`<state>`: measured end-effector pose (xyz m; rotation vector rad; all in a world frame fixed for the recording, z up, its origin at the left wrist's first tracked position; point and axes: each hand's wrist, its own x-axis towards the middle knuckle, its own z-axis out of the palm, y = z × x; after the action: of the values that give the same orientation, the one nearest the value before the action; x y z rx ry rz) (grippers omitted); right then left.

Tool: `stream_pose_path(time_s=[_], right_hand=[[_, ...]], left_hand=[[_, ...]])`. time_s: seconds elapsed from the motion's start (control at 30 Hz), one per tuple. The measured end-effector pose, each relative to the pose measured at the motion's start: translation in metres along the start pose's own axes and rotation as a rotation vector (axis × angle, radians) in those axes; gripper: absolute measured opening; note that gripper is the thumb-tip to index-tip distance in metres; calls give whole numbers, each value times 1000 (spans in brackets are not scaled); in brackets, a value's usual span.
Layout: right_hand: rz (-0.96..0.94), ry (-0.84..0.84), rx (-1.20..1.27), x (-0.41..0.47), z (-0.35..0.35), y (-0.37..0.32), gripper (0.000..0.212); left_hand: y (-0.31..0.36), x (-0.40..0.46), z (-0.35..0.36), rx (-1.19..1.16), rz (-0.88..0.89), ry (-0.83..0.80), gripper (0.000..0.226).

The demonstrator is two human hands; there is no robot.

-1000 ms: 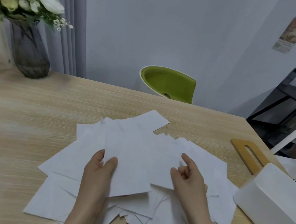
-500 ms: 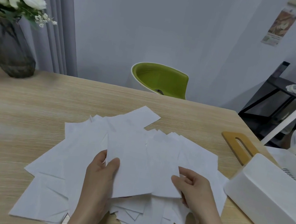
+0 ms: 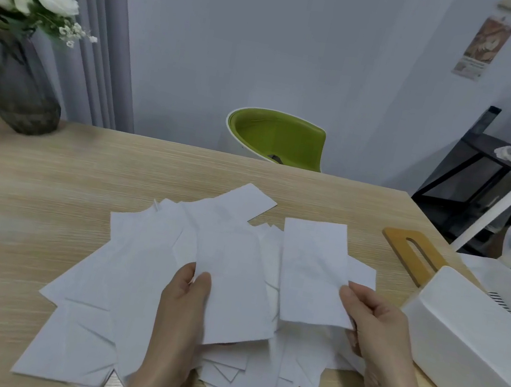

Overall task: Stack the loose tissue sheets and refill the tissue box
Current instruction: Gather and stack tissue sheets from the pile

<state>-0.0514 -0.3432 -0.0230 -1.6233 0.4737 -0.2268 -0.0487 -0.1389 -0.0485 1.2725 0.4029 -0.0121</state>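
Tissue sheets (image 3: pixel 131 291) are spread in a messy overlapping pile across the middle of the wooden table (image 3: pixel 30 191). Left hand (image 3: pixel 183 312) pinches one sheet (image 3: pixel 232 290) by its lower left edge, right hand (image 3: pixel 376 329) pinches another sheet (image 3: pixel 312 269) at its right edge. White tissue box (image 3: pixel 473 355) sits at the right edge of the frame, wooden lid (image 3: pixel 411 255) just behind it.
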Motion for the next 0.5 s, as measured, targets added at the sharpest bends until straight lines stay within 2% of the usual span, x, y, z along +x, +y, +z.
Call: stream_pose_path(time_s=[0.13, 0.5], right_hand=[[56, -41, 85, -6, 4, -10, 8], [119, -225, 68, -31, 35, -5, 11]], left_hand=[[-2, 1, 3, 25, -2, -26, 27], [-6, 2, 11, 52, 22, -13, 30]])
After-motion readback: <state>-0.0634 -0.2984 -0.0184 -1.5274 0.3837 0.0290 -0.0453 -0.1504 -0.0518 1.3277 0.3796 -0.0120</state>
